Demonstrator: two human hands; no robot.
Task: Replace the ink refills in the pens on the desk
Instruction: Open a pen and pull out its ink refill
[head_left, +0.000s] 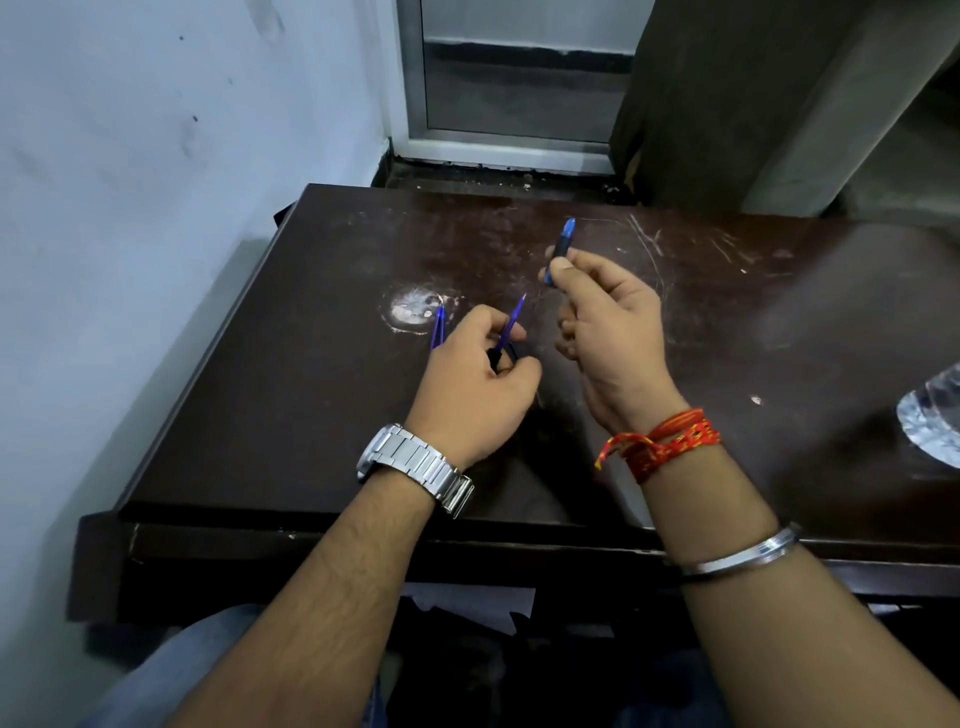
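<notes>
1. Counter (311, 415): dark brown top, scratched, with 1 pale worn patch (415, 312) left of centre. Left edge runs close along the white wall (130, 208); far edge stops short of a metal door frame (498, 150); near edge lies just under both forearms.
2. Open room: bare surface to the left of the left hand out to the left edge, and a wide bare stretch to the right of the right hand. A clear plastic bottle (935, 415) lies at the right border of the view, well apart from the hands.
3. Left hand (467, 384): raised a little over the counter centre, fingers curled in close, pinching a thin blue refill (511, 325) that points up and away. A dark part sits in the same grip; cannot tell what it is.
4. Further blue refills (438, 330) show just beyond the left hand, beside the worn patch; lower ends hidden by the hand, so held or lying cannot be told.
5. Right hand (608, 332): held higher, thumb and forefinger closed narrow on a blue pen barrel (561, 249), its tip tilted up and away. Remaining fingers loosely bent.
6. The 2 hands are near, not touching.
7. Wrists: steel watch (415, 467) on left; red thread (670, 441) and steel bangle (748, 553) on right.
</notes>
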